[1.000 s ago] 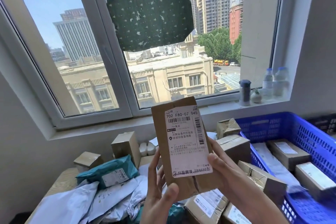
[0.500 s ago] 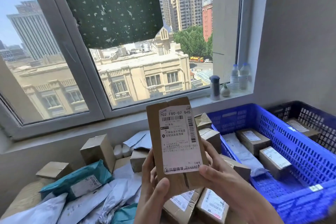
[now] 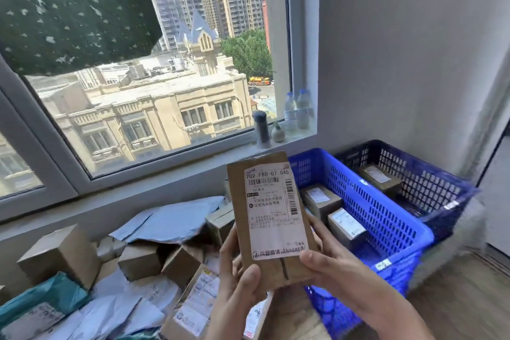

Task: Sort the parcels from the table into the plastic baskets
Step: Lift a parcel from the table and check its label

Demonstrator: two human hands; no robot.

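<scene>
Both the left hand (image 3: 237, 284) and right hand (image 3: 329, 265) gripped the cardboard parcel (image 3: 271, 218) upright over the counter (image 3: 292, 320), beside the blue basket (image 3: 386, 232); its label was best read fully before choosing a basket.

labelled cardboard parcel (image 3: 271, 218) upright in left hand (image 3: 237, 281) and right hand (image 3: 331, 265)

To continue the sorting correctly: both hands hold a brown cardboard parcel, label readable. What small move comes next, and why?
Probably carry the brown cardboard parcel rightward over the bright blue plastic basket. The left hand and right hand grip it, and that basket, holding similar boxes, stands nearest; the darker blue basket lies beyond.
</scene>
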